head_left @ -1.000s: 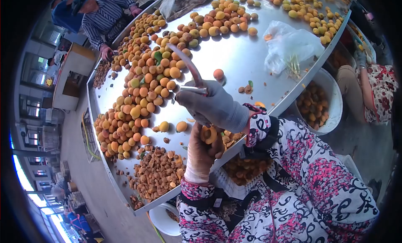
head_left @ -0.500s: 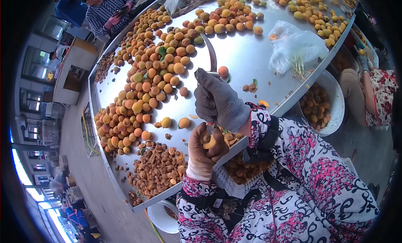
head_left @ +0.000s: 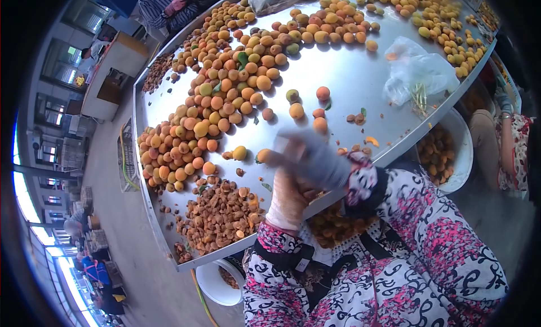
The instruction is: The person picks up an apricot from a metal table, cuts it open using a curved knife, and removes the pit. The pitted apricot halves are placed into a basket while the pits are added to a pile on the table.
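Note:
My right hand (head_left: pixel 315 160), in a grey glove, is smeared by motion over the table's near edge. It passes in front of my left hand (head_left: pixel 286 200), whose light glove shows mainly at the wrist and palm. The fingers of both hands are too blurred or covered to read, and no knife can be made out. A yellow-orange apricot (head_left: pixel 262 155) is by my right fingertips. Several loose apricots lie just beyond, including an orange one (head_left: pixel 320 126). To the left of my hands is a heap of brown apricot pits (head_left: pixel 222 214).
Many apricots (head_left: pixel 217 101) spread over the metal table (head_left: pixel 338 67). A clear plastic bag (head_left: pixel 414 73) lies at the right. Below the edge are a crate of apricot halves (head_left: pixel 332 228), a white bucket (head_left: pixel 211 284) and a white tub (head_left: pixel 465 152). Another person's arm (head_left: pixel 507 141) is at right.
My right hand has swung into a blur, and the curved knife it held no longer shows. Small apricots now lie on the bare metal beyond my hands. The view has shifted slightly.

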Tool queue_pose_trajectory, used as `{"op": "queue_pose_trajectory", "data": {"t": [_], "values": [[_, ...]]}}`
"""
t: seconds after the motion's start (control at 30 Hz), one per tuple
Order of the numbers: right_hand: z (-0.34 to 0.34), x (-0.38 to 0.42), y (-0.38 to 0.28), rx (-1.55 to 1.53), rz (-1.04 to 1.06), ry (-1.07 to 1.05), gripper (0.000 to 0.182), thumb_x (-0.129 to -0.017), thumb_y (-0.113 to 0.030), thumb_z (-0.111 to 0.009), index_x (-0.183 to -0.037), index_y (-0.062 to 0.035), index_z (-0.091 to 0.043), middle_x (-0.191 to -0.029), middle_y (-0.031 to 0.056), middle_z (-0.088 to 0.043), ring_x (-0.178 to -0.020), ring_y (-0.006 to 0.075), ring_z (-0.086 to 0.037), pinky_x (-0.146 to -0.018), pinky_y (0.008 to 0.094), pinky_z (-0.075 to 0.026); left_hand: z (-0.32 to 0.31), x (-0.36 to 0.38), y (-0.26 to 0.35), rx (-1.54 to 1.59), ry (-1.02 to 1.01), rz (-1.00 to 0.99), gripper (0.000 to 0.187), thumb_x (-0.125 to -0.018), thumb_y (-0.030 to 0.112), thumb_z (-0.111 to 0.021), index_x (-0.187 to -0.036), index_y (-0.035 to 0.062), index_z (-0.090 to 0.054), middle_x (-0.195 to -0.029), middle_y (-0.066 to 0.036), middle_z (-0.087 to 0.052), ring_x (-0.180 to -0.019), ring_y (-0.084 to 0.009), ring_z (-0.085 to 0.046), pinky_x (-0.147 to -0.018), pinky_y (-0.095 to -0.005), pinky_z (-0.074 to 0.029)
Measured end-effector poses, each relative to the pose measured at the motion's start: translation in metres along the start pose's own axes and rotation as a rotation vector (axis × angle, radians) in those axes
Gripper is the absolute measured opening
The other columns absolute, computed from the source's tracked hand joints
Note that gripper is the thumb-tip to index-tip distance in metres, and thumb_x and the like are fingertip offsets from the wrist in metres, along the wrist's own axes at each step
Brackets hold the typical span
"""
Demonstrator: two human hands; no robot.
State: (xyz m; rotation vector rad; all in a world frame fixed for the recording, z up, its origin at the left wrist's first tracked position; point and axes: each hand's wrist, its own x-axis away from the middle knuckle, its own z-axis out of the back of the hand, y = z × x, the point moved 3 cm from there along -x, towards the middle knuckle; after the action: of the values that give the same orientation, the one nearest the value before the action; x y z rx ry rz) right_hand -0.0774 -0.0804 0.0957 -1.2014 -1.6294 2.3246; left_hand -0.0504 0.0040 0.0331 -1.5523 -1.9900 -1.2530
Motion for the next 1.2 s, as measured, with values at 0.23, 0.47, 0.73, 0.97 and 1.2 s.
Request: {"op": "queue_pose_trajectory", "data": {"t": [0.23, 0.47, 0.73, 0.97, 1.2], "values": [[-0.029, 0.011, -0.002, 0.083, 0.256, -0.216, 0.017, -0.072, -0.021, -0.068, -0.068, -0.0121, -0.053, -0.057, 0.0051, -0.054, -0.051, 0.0231, -0.056, -0.048, 0.0323, -0.044, 0.022, -0.022, 0.002, -0.429, -0.061, -0.568, 0.035, -0.084, 0.043, -0.052, -0.099, 0.0116, -0.054, -0.083, -0.001, -0.057, -0.058, -0.0123, -0.053, -0.042, -0.0228, -0.036], [0.013, -0.004, 0.024, 0.066, -0.435, -0.278, 0.027, -0.08, -0.029, -0.066, -0.074, -0.0045, -0.056, -0.064, 0.0071, -0.054, -0.057, 0.0246, -0.053, -0.054, 0.0287, -0.043, 0.024, -0.022, 0.021, 0.075, -0.263, 0.015, 0.028, -0.085, 0.042, -0.051, -0.088, 0.0145, -0.054, -0.073, 0.003, -0.055, -0.049, -0.0098, -0.047, -0.042, -0.0229, -0.035], [0.001, 0.017, 0.031, 0.438, -0.196, -0.581, 0.026, -0.078, -0.03, -0.062, -0.081, -0.0045, -0.057, -0.081, 0.0114, -0.054, -0.074, 0.0279, -0.058, -0.068, 0.0368, -0.045, 0.036, -0.027, 0.023, 0.125, -0.226, -0.123, 0.04, -0.089, 0.039, -0.048, -0.11, 0.0048, -0.052, -0.106, -0.007, -0.058, -0.1, -0.0199, -0.056, -0.088, -0.0348, -0.046], [0.012, 0.018, 0.044, 0.177, -0.559, -0.986, 0.032, -0.076, -0.029, -0.066, -0.094, -0.0023, -0.061, -0.087, 0.0125, -0.063, -0.085, 0.0207, -0.06, -0.077, 0.0308, -0.045, 0.049, -0.007, 0.059, 0.052, -0.066, -0.309, 0.033, -0.088, 0.04, -0.05, -0.095, 0.0084, -0.053, -0.065, 0.0, -0.051, -0.044, -0.0079, -0.036, -0.044, -0.0211, -0.029], [0.059, -0.011, 0.075, 0.401, -0.838, -0.819, 0.028, -0.079, -0.031, -0.06, -0.094, -0.0077, -0.064, -0.079, 0.009, -0.065, -0.081, 0.0192, -0.062, -0.077, 0.0306, -0.046, 0.051, 0.006, 0.06, -0.088, -0.039, -0.34, 0.032, -0.089, 0.041, -0.048, -0.09, 0.01, -0.053, -0.06, -0.001, -0.051, -0.042, -0.0081, -0.037, -0.042, -0.0219, -0.03]]}}
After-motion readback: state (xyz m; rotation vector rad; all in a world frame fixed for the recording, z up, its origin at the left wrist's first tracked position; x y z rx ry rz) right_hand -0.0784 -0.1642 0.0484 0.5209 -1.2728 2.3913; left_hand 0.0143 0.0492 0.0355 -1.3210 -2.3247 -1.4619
